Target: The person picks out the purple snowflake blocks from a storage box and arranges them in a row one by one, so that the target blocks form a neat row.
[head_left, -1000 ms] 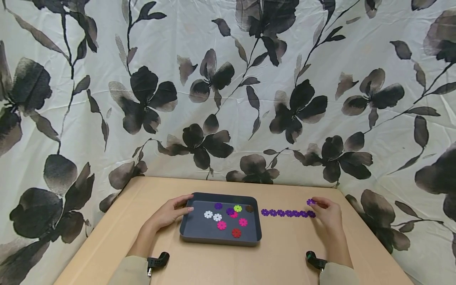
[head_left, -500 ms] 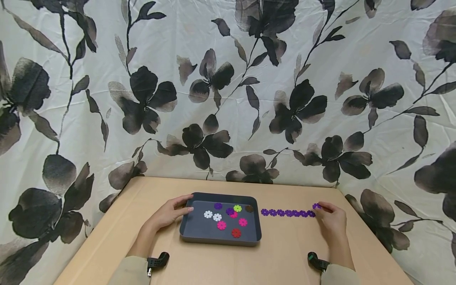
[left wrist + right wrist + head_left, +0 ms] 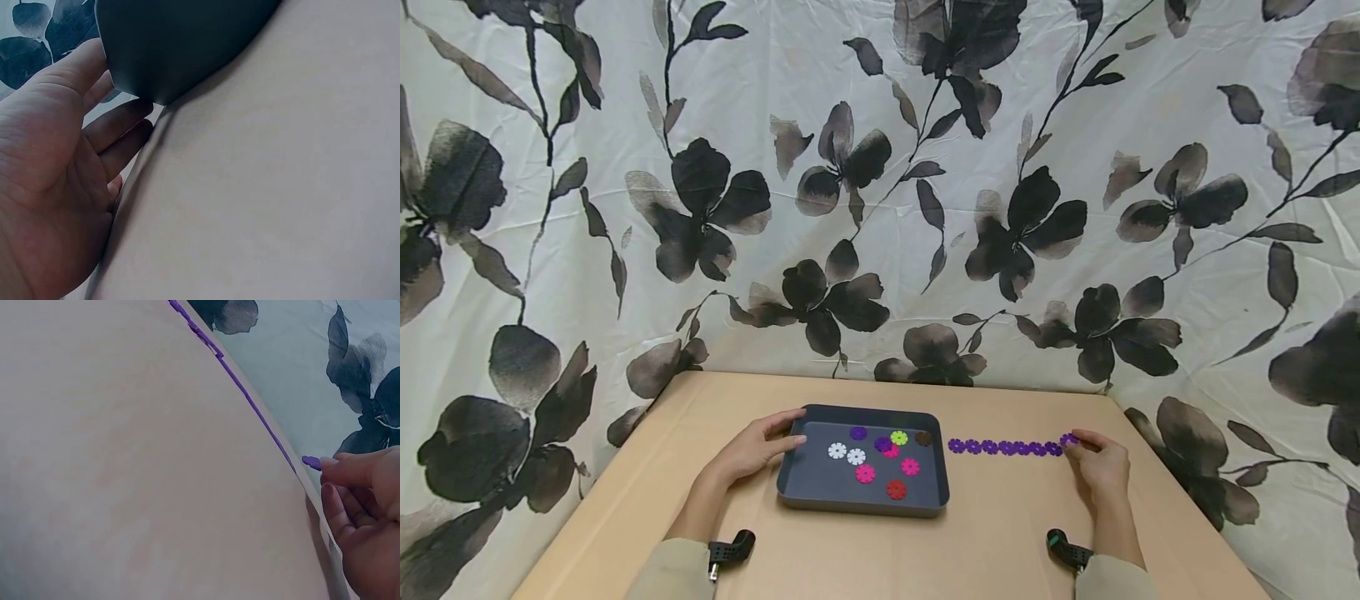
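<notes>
My right hand (image 3: 1103,467) pinches a purple flower-shaped disc (image 3: 1067,439) between thumb and fingertips at the right end of a row of purple discs (image 3: 1006,447). In the right wrist view, the held disc (image 3: 311,462) is seen edge-on, slightly above the table and apart from the row (image 3: 250,400). My left hand (image 3: 760,444) holds the left rim of a dark grey tray (image 3: 820,492), its thumb over the edge. The left wrist view has that hand (image 3: 62,144) at the tray's corner (image 3: 169,50), with fingers at its underside.
Loose discs lie in the tray: white (image 3: 837,451), pink (image 3: 865,473), red (image 3: 897,489), yellow-green (image 3: 898,437), brown (image 3: 923,438) and purple (image 3: 858,433). A floral cloth (image 3: 925,250) hangs behind the light wooden table (image 3: 992,542).
My right hand first moved right with the purple disc, then lowered it toward the row's right end. The left hand and the tray have stayed in place.
</notes>
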Motion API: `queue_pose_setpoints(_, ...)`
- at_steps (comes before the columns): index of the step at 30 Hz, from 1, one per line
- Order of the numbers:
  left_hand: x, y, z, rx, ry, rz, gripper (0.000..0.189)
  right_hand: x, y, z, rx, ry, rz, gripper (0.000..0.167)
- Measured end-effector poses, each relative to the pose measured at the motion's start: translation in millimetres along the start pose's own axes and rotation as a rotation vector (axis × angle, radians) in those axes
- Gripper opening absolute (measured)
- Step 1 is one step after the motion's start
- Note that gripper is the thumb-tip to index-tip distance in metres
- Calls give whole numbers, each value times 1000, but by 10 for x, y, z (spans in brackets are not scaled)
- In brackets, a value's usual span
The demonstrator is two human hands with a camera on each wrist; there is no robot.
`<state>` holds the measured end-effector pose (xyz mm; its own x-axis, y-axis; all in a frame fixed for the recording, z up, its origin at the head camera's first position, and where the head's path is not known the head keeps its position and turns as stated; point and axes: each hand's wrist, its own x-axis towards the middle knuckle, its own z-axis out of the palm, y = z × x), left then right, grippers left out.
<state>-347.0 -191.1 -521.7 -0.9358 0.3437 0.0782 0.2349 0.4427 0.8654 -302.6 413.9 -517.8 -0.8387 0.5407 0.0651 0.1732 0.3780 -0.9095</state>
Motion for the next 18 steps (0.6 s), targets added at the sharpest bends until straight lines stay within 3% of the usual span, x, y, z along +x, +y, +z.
queue_pose_setpoints(18,-1,3,3,-11,-2,13,67,44,102,14,-123,22,-50,28)
